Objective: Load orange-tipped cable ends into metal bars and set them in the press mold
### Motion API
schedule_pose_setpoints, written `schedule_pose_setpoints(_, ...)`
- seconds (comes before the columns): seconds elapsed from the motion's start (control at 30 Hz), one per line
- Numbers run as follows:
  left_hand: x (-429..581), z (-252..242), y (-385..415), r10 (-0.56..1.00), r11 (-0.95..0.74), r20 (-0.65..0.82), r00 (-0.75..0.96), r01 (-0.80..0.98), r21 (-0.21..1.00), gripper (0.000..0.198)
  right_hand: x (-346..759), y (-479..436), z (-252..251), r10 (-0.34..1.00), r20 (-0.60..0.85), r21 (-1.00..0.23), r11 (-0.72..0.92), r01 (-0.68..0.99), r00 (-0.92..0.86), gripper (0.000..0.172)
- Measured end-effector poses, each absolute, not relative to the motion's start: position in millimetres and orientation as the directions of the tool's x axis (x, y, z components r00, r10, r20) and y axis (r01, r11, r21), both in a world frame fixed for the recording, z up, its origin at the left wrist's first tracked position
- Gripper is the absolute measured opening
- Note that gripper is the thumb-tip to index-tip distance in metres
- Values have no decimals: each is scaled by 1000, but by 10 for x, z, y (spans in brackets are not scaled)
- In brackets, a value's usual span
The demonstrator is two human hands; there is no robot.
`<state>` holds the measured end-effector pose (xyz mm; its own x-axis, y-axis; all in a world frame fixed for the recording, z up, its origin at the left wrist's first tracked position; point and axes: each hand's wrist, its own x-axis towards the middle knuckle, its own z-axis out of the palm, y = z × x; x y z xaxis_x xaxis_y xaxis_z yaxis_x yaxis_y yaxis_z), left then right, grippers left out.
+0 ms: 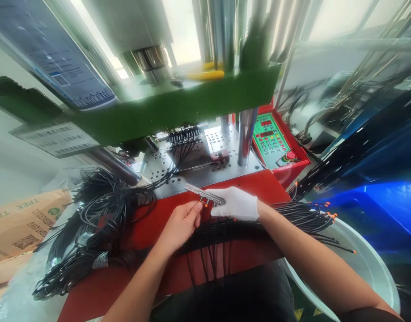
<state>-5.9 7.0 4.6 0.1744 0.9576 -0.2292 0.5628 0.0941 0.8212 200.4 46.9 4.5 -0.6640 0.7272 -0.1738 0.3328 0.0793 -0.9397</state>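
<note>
My right hand (237, 203), in a white glove, grips a narrow metal bar (196, 190) above the red table. Several short black cable ends with orange tips stick out along the bar's near edge. My left hand (181, 222), bare, pinches at one orange-tipped cable (201, 201) beside the bar; its fingers partly hide the cable. Under both hands lies a long bundle of black cables (208, 235), and some strands hang over the table's near side. The bundle's orange-tipped ends (329, 216) spread out to the right.
A press with a green crossbeam (178, 109) stands ahead; a row of black cables is seated in its metal fixture (185, 135). Coiled black cables (104, 210) lie left. To the right are a red control box (294, 154) and a white tub (369, 250).
</note>
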Motion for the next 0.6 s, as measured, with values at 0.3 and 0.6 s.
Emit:
schedule_pose_setpoints(0.3,-481,121,553,880,-136,475,-4,956,260,37,1725,438,-175,918,-247,-579,117,807,-311,18)
schedule_pose_setpoints(0.6,-723,-299,929,930,-46,365,41,999,6,62,1676,618,-10,931,-120,-550,226,804,-344,25)
